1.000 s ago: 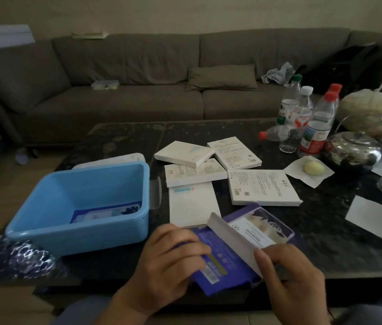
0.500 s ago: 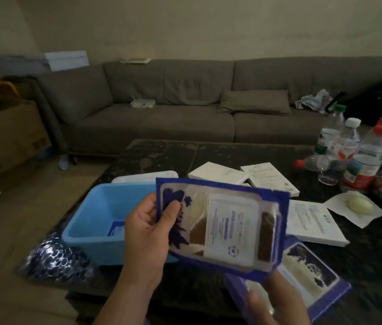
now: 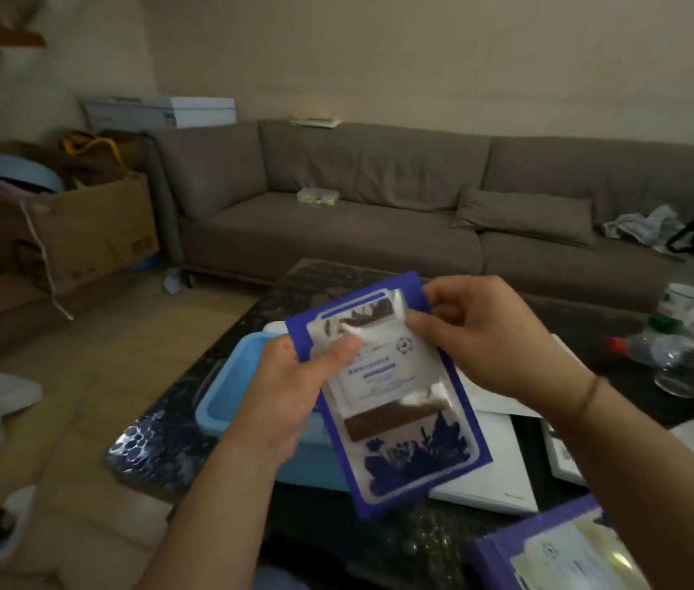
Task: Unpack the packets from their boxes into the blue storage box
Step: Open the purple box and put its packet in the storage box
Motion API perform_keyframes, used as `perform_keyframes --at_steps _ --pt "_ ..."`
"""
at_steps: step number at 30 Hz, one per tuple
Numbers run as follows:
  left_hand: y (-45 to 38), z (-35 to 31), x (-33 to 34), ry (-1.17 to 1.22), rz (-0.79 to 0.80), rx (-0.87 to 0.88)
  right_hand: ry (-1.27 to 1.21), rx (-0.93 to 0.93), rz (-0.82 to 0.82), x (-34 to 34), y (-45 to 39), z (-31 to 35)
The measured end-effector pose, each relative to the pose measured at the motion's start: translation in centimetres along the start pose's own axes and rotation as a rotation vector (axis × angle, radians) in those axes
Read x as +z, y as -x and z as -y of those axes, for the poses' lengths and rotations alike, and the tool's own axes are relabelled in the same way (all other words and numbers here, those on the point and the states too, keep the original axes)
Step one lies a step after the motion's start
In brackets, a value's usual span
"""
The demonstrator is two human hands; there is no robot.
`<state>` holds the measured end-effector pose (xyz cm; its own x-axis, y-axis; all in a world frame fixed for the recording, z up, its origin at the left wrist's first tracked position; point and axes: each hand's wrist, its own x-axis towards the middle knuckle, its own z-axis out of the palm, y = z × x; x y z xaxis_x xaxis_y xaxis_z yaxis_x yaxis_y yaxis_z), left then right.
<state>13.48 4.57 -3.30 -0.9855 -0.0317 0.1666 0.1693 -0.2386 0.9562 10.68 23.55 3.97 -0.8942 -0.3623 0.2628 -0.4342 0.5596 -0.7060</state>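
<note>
1. A blue-bordered packet (image 3: 396,402) is held tilted in the air above the blue storage box (image 3: 226,398).
2. Its left edge is gripped by the left hand (image 3: 294,385), thumb on the face.
3. Its top corner is pinched by the right hand (image 3: 481,334).
4. A purple box (image 3: 558,551) lies on the dark table (image 3: 413,542), near right.

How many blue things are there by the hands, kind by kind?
Blue-edged packets held in both hands: 1
Blue packs lying on the table, lower right: 1
Blue storage boxes: 1
Total: 3
</note>
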Motion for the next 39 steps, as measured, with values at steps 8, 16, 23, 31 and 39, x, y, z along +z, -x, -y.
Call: perform_keyframes --at_steps 8,16,23,31,39 --pt "-1.6 -0.9 -4.1 0.033 -0.279 -0.028 0.000 0.090 0.263 4.5 -4.9 -1.5" --pt "-3.5 -0.9 -11.0 -0.628 -0.245 0.013 0.249 -0.009 0.360 8.7 -10.8 -3.1" --pt "-3.6 0.9 -13.0 -0.777 -0.456 0.058 0.576 -0.008 0.762 14.3 -12.1 -6.4" --pt "-3.3 2.1 -13.0 -0.759 -0.363 0.074 0.610 0.123 0.872 16.6 -11.5 -7.3" --pt "-0.6 1.2 -13.3 -1.199 0.115 -0.001 0.718 -0.016 0.924 15.8 -10.2 -7.1"
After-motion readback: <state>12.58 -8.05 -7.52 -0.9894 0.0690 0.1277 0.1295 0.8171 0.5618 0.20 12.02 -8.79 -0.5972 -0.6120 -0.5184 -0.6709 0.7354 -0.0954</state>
